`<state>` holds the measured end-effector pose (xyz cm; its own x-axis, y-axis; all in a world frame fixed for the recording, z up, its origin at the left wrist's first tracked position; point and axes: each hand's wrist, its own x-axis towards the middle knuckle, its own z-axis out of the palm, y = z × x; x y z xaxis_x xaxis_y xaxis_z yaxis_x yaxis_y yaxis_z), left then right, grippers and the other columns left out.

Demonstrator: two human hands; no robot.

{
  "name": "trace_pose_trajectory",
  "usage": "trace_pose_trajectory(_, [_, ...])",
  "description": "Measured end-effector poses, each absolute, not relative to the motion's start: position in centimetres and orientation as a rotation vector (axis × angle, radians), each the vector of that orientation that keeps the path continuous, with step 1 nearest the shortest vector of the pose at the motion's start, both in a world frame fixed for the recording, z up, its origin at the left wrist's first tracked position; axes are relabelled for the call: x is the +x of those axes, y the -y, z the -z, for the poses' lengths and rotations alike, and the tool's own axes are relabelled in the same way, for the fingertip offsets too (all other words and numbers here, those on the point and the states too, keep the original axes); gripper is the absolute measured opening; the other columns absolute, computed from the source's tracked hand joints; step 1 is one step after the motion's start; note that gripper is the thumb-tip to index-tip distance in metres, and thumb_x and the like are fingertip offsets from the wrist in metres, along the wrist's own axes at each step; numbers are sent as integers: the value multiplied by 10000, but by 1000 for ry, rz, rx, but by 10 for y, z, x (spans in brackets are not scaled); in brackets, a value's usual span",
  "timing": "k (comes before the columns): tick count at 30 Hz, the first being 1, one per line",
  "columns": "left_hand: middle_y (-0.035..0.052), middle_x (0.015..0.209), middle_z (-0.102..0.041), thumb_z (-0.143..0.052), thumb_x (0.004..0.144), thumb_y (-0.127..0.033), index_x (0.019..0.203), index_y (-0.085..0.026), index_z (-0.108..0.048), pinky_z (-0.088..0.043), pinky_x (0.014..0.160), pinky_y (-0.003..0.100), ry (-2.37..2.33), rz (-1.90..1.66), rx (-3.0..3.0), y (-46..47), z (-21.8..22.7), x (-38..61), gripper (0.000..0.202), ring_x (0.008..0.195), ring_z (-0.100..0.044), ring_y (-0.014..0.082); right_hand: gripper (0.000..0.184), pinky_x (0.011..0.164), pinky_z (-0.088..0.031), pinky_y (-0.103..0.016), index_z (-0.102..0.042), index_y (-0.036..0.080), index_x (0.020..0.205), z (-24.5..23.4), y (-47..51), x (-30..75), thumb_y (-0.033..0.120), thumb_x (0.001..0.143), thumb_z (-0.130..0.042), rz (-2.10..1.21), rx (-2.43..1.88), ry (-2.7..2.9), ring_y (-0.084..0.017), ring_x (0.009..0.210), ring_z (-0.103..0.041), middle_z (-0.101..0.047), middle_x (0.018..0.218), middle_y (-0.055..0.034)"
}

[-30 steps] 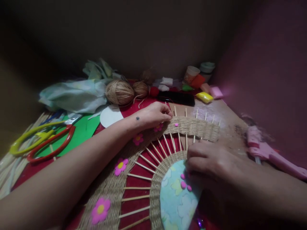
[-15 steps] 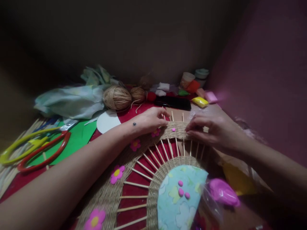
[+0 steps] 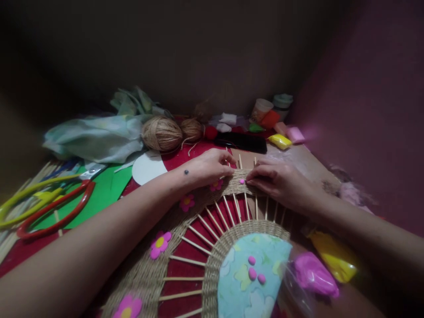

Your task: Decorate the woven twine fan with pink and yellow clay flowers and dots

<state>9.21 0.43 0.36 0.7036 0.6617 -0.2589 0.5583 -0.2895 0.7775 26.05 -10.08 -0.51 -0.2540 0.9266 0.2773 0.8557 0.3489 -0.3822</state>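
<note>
A half-round piece woven from twine over thin sticks [image 3: 185, 260] lies before me, with pink clay flowers [image 3: 160, 245] along its outer woven band [image 3: 139, 269]. My left hand [image 3: 217, 165] rests on the far part of that band, thumb and forefinger apart. From the other side my right hand [image 3: 276, 179] presses its pinched fingertips at a small pink clay piece [image 3: 241, 181] on the band; whether they grip it is hard to see. Three small pink clay balls [image 3: 252, 274] sit on the floral cloth half-circle [image 3: 245, 296] at the centre.
Large scissors with yellow and red handles [image 3: 84, 194] lie left on a green sheet [image 3: 112, 185]. Behind are twine balls [image 3: 162, 134], a black phone-like object [image 3: 243, 142] and a cup [image 3: 261, 109]. Bagged pink clay [image 3: 314, 274] and yellow clay [image 3: 334, 256] lie at right.
My right hand has moved left along the band to the small pink piece. My left hand stays nearly where it was. The yellow clay bag shows more fully now.
</note>
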Motion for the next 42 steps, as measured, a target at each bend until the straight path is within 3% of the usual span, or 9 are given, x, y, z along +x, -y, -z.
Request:
trace_pose_trajectory(7, [-28,591,-542,-544,812,-185,1078,-136,-577,-393,414,205,-920,-123,1917,-2,-5,93,272,402,-495,96,171,588,-433,-238,-710,129,823,10,103,260,154,866,-546,-134,-1490,2220,-124,647,-549,-611,736,-53])
trace_pose_trajectory(19, [-31,579,-535,-538,820,-184,1059,-147,-585,-380,420,195,-902,-128,1930,-3,-4,92,246,411,-490,89,336,625,-451,-291,-693,153,1001,13,115,259,77,884,-387,-93,-1483,2281,-167,721,-529,-571,815,-97])
trace_pose_trajectory(28, [-29,578,-537,-535,820,-174,1062,-145,-580,-378,418,196,-930,-117,1925,-1,-5,93,248,400,-483,86,346,679,-438,-327,-666,164,1036,13,118,262,48,840,-406,-132,-1521,2354,-199,787,-502,-548,847,-99])
trace_pose_trajectory(32, [-22,591,-545,-539,807,-185,1070,-136,-581,-389,410,206,-907,-136,1940,-3,-4,92,271,408,-494,100,278,627,-419,-288,-689,151,933,0,118,262,93,872,-424,-184,-1531,2319,-174,726,-504,-552,808,-90])
trace_pose_trajectory(42, [-30,579,-552,-553,797,-198,1063,-146,-612,-380,415,189,-920,-160,2009,-4,-3,92,278,412,-507,92,330,701,-365,-357,-648,192,1081,12,114,260,83,824,-471,175,-1496,2509,-211,783,-456,-537,879,-97])
